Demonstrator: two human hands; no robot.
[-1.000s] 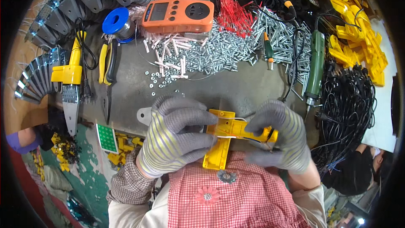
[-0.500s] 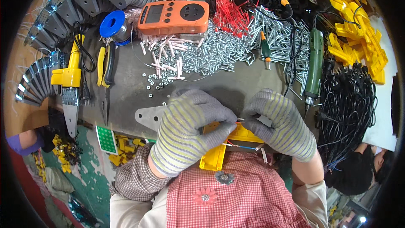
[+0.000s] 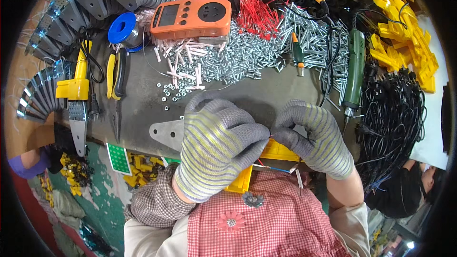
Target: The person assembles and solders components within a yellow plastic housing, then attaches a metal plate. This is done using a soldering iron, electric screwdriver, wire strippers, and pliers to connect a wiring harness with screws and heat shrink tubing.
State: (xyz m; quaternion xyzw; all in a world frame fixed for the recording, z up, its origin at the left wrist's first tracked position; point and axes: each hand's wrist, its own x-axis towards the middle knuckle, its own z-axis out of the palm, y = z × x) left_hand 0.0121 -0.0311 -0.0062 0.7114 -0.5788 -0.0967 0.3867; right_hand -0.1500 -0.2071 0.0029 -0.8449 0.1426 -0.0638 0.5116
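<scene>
My left hand (image 3: 216, 150) and my right hand (image 3: 316, 138), both in grey gloves with yellow stripes, meet fingertip to fingertip at the near edge of the bench. Each has thumb and fingers pinched together. A tiny red bit shows between the tips, too small to name. Just below them is a yellow plastic housing (image 3: 281, 151), partly hidden by my left hand; another yellow part (image 3: 242, 181) sticks out beneath that hand. A thin blue wire (image 3: 277, 168) runs across in front of the housing, and a white piece (image 3: 299, 179) hangs at its right end. Beside my left hand lies a grey metal plate (image 3: 164, 131).
Behind my hands are heaped screws (image 3: 238, 57), red leads (image 3: 257, 14) and an orange meter (image 3: 190, 18). Pliers (image 3: 116, 83), a solder spool (image 3: 124, 29) and a yellow-handled assembly (image 3: 78, 89) lie left. To the right are a green electric screwdriver (image 3: 354, 69) and bundled black cords (image 3: 390, 114).
My left hand has turned slightly and covers more of the yellow housing. The fingertips have drawn closer together. The view has shifted a little; the bench things have not moved.
</scene>
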